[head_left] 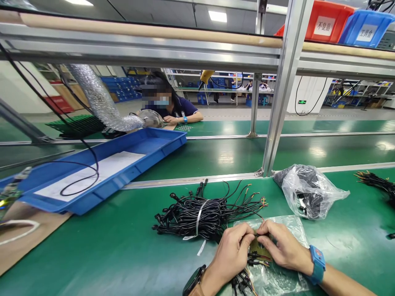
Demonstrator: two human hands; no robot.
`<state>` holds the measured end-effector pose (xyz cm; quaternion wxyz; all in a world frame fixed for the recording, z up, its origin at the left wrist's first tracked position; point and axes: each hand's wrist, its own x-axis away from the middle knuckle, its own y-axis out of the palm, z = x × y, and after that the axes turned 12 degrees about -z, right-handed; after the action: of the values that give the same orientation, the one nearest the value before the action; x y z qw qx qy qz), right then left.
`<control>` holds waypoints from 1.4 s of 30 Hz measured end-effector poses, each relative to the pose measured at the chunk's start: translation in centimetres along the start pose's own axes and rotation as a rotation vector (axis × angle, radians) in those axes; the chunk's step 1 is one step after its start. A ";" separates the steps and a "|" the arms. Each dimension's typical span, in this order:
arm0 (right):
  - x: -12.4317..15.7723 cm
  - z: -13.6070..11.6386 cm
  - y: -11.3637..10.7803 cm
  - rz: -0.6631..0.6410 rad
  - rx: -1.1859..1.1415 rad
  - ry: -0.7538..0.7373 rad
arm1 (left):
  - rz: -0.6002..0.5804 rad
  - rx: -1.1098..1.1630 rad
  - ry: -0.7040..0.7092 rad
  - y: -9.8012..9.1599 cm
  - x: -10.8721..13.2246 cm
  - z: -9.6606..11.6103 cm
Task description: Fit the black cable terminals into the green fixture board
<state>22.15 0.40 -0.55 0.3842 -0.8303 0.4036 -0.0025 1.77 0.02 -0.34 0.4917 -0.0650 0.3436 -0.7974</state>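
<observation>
Over green benchtop (123, 250) facing metal shelving (148, 46), left grip (232, 251) and right grip (282, 246) pinch cable (256, 235).

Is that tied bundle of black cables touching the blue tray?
Apart. The head view shows it plainly: green tabletop lies between the cable bundle and the near wall of the blue tray.

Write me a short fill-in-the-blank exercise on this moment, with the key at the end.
1. Of the left hand and the right hand, the one nearer the tied black cable bundle is the ____ hand.
2. The band around that bundle is coloured ____.
3. The blue wrist strap is worn on the ____ arm.
4. The long tray with a white sheet in it is coloured ____.

Missing words: left; white; right; blue.
</observation>
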 end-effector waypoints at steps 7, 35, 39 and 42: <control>-0.3 0.0 0.6 -0.029 0.029 -0.020 | 0.015 0.000 0.001 0.8 0.1 -0.5; 0.1 2.0 0.9 -0.037 0.049 0.037 | -0.007 0.014 -0.057 0.7 -0.3 -0.7; -0.1 2.2 1.3 -0.021 0.002 0.026 | 0.009 0.052 -0.069 0.8 -0.4 -0.8; -0.2 2.0 1.5 -0.024 -0.009 0.025 | 0.018 0.067 -0.069 0.9 -0.4 -0.8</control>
<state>21.66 1.24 -2.90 0.3755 -0.8366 0.3985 -0.0158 2.28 0.48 -1.36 0.5122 -0.0728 0.3002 -0.8014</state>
